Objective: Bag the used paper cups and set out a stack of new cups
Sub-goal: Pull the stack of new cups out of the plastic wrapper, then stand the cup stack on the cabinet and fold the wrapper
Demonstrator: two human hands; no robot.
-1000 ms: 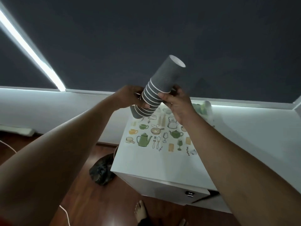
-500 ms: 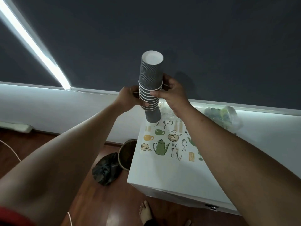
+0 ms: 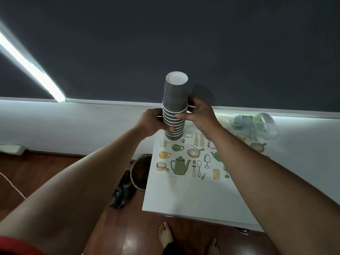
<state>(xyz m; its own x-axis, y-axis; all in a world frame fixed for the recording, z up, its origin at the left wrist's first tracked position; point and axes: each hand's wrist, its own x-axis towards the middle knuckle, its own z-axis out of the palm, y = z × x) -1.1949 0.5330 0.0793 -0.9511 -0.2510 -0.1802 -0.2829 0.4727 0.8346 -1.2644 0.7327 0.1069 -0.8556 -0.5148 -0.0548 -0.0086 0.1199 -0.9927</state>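
With my left grip point(image 3: 153, 124) and right grip point(image 3: 197, 115) both pinching the inverted stack of new cups point(image 3: 174, 109) above the worktop point(image 3: 184, 196), I judge setting-out underway; next, lower it squarely.

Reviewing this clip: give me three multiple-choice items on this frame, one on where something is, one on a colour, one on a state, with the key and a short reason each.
1. Where is the woven basket?
A. on the white table
B. on the floor left of the white table
C. on the sill

2. What colour is the outside of the cup stack?
A. grey with white rims
B. red
C. plain white

3. How is the stack held?
A. lying on the table
B. one hand only
C. upside down, gripped by both hands

Key: B, it stands on the wood floor beside the table edge; A, grey wavy walls show; C, left hand and right hand hold it, base up.
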